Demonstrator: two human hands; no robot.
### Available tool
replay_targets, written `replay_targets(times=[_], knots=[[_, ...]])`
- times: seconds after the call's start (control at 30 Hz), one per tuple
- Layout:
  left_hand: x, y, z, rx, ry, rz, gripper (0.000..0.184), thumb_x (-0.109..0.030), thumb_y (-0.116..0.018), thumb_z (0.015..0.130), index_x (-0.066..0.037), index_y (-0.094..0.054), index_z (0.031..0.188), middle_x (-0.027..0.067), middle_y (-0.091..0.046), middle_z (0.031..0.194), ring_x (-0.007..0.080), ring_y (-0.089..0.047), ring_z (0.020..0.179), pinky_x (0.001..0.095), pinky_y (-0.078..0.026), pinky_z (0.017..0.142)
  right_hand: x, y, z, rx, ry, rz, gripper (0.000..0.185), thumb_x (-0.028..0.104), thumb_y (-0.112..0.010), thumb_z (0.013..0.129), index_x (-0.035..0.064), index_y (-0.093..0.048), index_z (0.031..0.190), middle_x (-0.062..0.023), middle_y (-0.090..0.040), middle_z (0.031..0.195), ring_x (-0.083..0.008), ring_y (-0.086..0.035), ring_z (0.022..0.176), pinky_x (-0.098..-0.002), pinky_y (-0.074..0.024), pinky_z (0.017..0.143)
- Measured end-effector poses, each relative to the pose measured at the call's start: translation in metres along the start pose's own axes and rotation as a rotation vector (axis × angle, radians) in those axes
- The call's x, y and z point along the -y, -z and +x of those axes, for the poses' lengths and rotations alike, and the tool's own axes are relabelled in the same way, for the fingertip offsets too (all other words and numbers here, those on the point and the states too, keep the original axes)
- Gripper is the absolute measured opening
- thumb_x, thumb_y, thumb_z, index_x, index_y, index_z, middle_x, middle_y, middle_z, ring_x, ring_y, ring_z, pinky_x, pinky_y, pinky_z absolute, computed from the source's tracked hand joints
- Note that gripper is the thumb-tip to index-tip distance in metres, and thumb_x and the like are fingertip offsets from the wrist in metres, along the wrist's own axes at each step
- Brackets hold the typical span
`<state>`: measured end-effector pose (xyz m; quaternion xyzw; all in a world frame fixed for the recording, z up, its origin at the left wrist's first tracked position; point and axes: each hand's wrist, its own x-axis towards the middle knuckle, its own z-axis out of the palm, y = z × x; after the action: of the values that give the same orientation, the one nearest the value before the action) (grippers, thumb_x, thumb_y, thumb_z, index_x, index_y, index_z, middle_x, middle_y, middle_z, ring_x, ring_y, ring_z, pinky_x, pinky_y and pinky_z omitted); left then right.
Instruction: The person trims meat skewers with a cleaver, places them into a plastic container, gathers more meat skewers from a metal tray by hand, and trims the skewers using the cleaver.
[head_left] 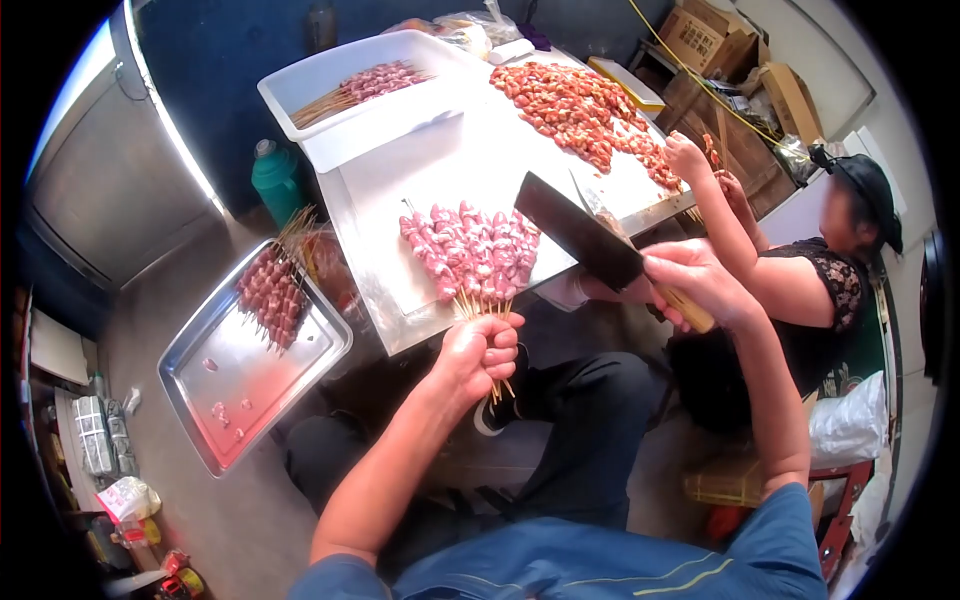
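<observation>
My left hand (482, 352) is wrapped round the bare stick ends of a bunch of meat skewers (472, 252). Their pinkish-red meat rests on the near edge of the white table (380, 190), fanned side by side. In my right hand (700, 280) is a cleaver (580, 230), gripped by its wooden handle (688, 310). Its broad dark blade is raised to the right of the skewers and apart from them. Part of the cleaver's handle is hidden by my fingers.
A white tub (360, 110) with skewers sits at the table's back left. Chopped red meat (580, 110) is heaped at the back right. A metal tray (250, 390) holding more skewers (272, 300) stands lower left, near a green flask (275, 180). At right, a person (800, 260) handles a skewer.
</observation>
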<state>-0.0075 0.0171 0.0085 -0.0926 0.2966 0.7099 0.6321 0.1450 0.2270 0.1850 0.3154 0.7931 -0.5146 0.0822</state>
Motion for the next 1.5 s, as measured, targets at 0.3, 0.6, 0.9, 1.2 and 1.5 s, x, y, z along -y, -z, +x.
replay_targets(times=[0.3, 0.6, 0.9, 1.2, 1.5], knots=[[-0.001, 0.001, 0.001, -0.006, 0.012, -0.014, 0.021, -0.001, -0.048, 0.088, 0.0, -0.048, 0.109, -0.0015, -0.04, 0.063, 0.0058, -0.028, 0.043, 0.0217, -0.021, 0.039, -0.019, -0.045, 0.016, 0.122, 0.048, 0.036, 0.035, 0.033, -0.055, 0.098, 0.0016, -0.061, 0.114, -0.0011, -0.056, 0.067, -0.008, -0.056, 0.051, -0.0215, -0.045, 0.043], [0.0, 0.001, 0.002, 0.013, -0.01, 0.004, 0.015, -0.003, -0.045, 0.09, 0.002, -0.05, 0.104, -0.0009, -0.04, 0.062, 0.0058, -0.029, 0.043, 0.022, -0.023, 0.039, -0.038, -0.026, -0.022, 0.1, 0.037, 0.108, 0.039, 0.031, -0.054, 0.1, 0.0003, -0.058, 0.124, -0.0014, -0.057, 0.069, -0.0073, -0.055, 0.051, -0.0209, -0.0449, 0.044], [-0.001, 0.007, 0.005, 0.021, 0.023, 0.004, 0.016, -0.003, -0.043, 0.089, -0.001, -0.052, 0.102, -0.003, -0.037, 0.062, 0.0058, -0.027, 0.043, 0.0221, -0.021, 0.039, -0.038, -0.033, 0.001, 0.211, 0.01, 0.126, 0.028, 0.032, -0.055, 0.098, 0.0042, -0.059, 0.098, -0.0025, -0.056, 0.066, -0.0083, -0.054, 0.049, -0.0216, -0.044, 0.043], [-0.003, 0.003, 0.001, 0.007, 0.018, 0.009, 0.019, -0.002, -0.039, 0.09, -0.001, -0.051, 0.105, -0.0024, -0.039, 0.062, 0.0064, -0.029, 0.043, 0.0218, -0.023, 0.039, -0.065, -0.014, -0.048, 0.051, -0.022, 0.211, 0.027, 0.025, -0.057, 0.098, 0.0018, -0.063, 0.11, -0.0028, -0.058, 0.068, -0.0077, -0.055, 0.051, -0.0207, -0.0438, 0.044], [-0.018, -0.002, -0.036, -0.011, -0.104, 0.197, 0.029, -0.002, -0.039, 0.085, 0.001, -0.049, 0.112, -0.0018, -0.035, 0.061, 0.0068, -0.028, 0.043, 0.0226, -0.022, 0.038, -0.102, -0.099, 0.006, -0.135, 0.356, 0.852, 0.023, 0.023, -0.055, 0.099, 0.0021, -0.06, 0.107, -0.0083, -0.06, 0.067, -0.0136, -0.055, 0.046, -0.0246, -0.0436, 0.039]])
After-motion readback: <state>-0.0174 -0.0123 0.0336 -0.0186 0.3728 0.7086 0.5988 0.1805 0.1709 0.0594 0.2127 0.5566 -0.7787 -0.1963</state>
